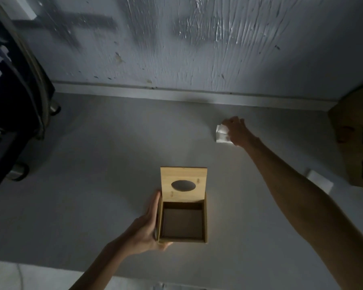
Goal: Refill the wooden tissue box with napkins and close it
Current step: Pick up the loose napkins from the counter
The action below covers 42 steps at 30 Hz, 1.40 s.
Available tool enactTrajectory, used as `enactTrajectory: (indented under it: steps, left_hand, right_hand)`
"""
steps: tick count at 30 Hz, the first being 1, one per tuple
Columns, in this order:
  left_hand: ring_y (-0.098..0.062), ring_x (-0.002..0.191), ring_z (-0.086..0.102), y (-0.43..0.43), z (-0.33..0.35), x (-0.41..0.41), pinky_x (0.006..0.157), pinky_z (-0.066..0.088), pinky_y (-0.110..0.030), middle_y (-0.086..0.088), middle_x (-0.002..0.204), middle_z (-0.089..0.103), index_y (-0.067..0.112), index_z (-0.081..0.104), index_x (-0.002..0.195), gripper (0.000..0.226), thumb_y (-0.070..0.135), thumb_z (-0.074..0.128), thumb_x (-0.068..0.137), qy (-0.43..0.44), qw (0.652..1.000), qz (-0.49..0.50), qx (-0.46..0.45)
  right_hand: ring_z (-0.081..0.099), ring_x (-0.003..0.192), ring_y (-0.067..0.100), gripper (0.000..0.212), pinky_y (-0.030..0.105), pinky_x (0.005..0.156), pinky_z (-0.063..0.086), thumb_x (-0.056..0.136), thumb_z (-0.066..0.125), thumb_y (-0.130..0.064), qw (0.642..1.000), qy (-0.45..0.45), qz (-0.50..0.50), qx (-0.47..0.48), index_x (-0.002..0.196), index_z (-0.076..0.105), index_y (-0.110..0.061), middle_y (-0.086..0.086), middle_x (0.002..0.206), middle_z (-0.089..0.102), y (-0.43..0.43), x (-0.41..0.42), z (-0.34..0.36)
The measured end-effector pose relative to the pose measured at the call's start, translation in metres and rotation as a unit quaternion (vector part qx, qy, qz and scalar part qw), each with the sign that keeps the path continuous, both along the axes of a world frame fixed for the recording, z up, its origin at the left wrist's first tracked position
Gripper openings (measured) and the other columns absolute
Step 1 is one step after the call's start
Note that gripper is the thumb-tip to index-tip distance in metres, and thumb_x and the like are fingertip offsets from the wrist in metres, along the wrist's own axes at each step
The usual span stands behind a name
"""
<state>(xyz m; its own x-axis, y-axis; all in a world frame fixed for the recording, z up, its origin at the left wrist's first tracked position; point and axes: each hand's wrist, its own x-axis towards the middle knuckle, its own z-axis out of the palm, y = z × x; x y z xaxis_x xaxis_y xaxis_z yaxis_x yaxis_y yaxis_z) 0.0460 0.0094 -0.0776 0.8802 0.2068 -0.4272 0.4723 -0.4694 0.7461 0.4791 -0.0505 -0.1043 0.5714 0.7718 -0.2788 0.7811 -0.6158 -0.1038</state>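
The wooden tissue box (183, 221) stands near the front of the grey tabletop (96, 155), its hinged lid (183, 184) tipped upright at the back, the oval slot facing the person. The inside looks bare, down to the dark floor of the box. The left hand (149, 229) lies flat along the box's left wall, fingers straight and the thumb hooked under the near corner, steadying rather than gripping. A rigid little box like this looks light enough to skid if nudged, so that bracing palm seems wise.

Well apart, toward the wall, the right hand (236, 130) reaches out and rests on the napkins (221, 133), fingers curled down over them; whether they are pinched or merely touched I cannot tell. The paper looks soft, limp and likely to fan apart, so I'd take the pile by both faces near an edge.

The hand hides much of the pile, so its thickness is unclear. A white piece (321, 183) shows behind the right forearm, too obscured to name. The dark object at left and the cardboard at right are cut off.
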Motion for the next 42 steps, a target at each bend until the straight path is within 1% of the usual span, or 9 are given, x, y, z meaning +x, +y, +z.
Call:
enactTrajectory:
  steps: [8, 13, 15, 19, 26, 30, 34, 38, 42]
  left_hand:
    - [-0.022, 0.124, 0.052, 0.002, -0.003, -0.005, 0.101, 0.050, -0.035, -0.008, 0.155, 0.021, 0.029, -0.042, 0.137, 0.139, 0.058, 0.074, 0.066, -0.021, 0.997, -0.050, 0.055]
    - [-0.019, 0.130, 0.045, 0.003, -0.005, -0.002, 0.103, 0.049, -0.035, -0.006, 0.158, 0.011, 0.025, -0.037, 0.142, 0.143, 0.058, 0.078, 0.063, -0.031, 0.998, -0.030, 0.047]
    - [-0.017, 0.131, 0.044, 0.002, -0.003, -0.001, 0.102, 0.049, -0.034, -0.006, 0.157, 0.012, 0.023, -0.034, 0.144, 0.144, 0.054, 0.081, 0.063, -0.047, 0.998, -0.023, 0.043]
    - [-0.017, 0.129, 0.042, 0.002, 0.001, 0.005, 0.104, 0.048, -0.031, -0.011, 0.149, 0.023, 0.013, -0.026, 0.147, 0.143, 0.046, 0.084, 0.062, -0.085, 0.995, -0.035, 0.049]
    - [-0.017, 0.119, 0.049, 0.005, -0.010, 0.005, 0.097, 0.052, -0.030, -0.015, 0.144, 0.028, 0.015, -0.029, 0.147, 0.141, 0.042, 0.083, 0.064, -0.118, 0.990, -0.051, 0.060]
    - [-0.010, 0.112, 0.050, 0.003, -0.011, 0.002, 0.093, 0.048, -0.014, -0.008, 0.138, 0.032, 0.022, -0.037, 0.143, 0.144, 0.038, 0.084, 0.065, -0.116, 0.988, -0.064, 0.082]
    - [-0.012, 0.113, 0.050, 0.001, -0.007, 0.002, 0.097, 0.050, -0.025, -0.003, 0.135, 0.035, 0.030, -0.040, 0.140, 0.146, 0.033, 0.086, 0.065, -0.121, 0.985, -0.068, 0.099]
    - [0.000, 0.111, 0.048, -0.001, 0.000, 0.005, 0.088, 0.040, 0.000, 0.000, 0.133, 0.034, 0.045, -0.039, 0.135, 0.147, 0.028, 0.088, 0.063, -0.105, 0.991, -0.049, 0.068]
    - [0.007, 0.110, 0.049, -0.001, -0.001, 0.005, 0.085, 0.042, 0.002, 0.006, 0.129, 0.037, 0.042, -0.035, 0.138, 0.144, 0.027, 0.088, 0.064, -0.096, 0.993, -0.046, 0.047]
  right_hand:
    - [0.049, 0.119, 0.040, 0.043, 0.049, 0.099, 0.035, 0.088, 0.063, -0.027, 0.998, -0.002, -0.054, -0.039, 0.128, 0.047, -0.029, 0.017, 0.126, 0.055, -0.011, -0.012, 0.016]
    - [0.062, 0.078, 0.033, 0.045, 0.035, 0.062, 0.048, 0.082, 0.068, -0.011, 0.991, 0.110, -0.065, 0.034, 0.120, 0.047, -0.019, 0.019, 0.116, 0.055, -0.030, -0.030, 0.022]
    - [0.064, 0.088, 0.034, 0.057, 0.028, 0.055, 0.046, 0.077, 0.072, -0.002, 0.975, 0.182, -0.100, 0.077, 0.128, 0.049, -0.014, 0.018, 0.122, 0.058, -0.044, -0.035, 0.028]
    - [0.062, 0.104, 0.029, 0.044, 0.021, 0.072, 0.043, 0.079, 0.070, 0.002, 0.946, 0.202, -0.181, 0.176, 0.122, 0.060, 0.001, 0.019, 0.117, 0.065, -0.101, -0.038, 0.058]
    - [0.061, 0.078, 0.012, 0.039, 0.013, 0.052, 0.044, 0.093, 0.044, 0.008, 0.756, 0.186, -0.538, 0.323, 0.132, 0.045, 0.012, 0.036, 0.134, 0.047, -0.246, -0.019, 0.062]
    - [0.054, 0.104, 0.022, 0.043, 0.028, 0.079, 0.040, 0.094, 0.048, -0.006, 0.686, 0.192, -0.639, 0.289, 0.136, 0.045, 0.002, 0.021, 0.137, 0.052, -0.278, -0.019, 0.032]
    - [0.048, 0.128, 0.030, 0.044, 0.037, 0.098, 0.039, 0.095, 0.043, -0.018, 0.686, 0.129, -0.670, 0.254, 0.134, 0.044, 0.002, 0.013, 0.137, 0.051, -0.265, -0.031, 0.033]
    - [0.035, 0.135, 0.038, 0.056, 0.044, 0.110, 0.028, 0.091, 0.048, -0.024, 0.711, 0.067, -0.678, 0.176, 0.140, 0.036, -0.001, 0.023, 0.144, 0.039, -0.259, -0.037, 0.028]
    - [0.031, 0.137, 0.040, 0.060, 0.046, 0.111, 0.025, 0.094, 0.050, -0.032, 0.721, 0.080, -0.675, 0.133, 0.142, 0.031, -0.001, 0.023, 0.148, 0.034, -0.247, -0.049, 0.028]
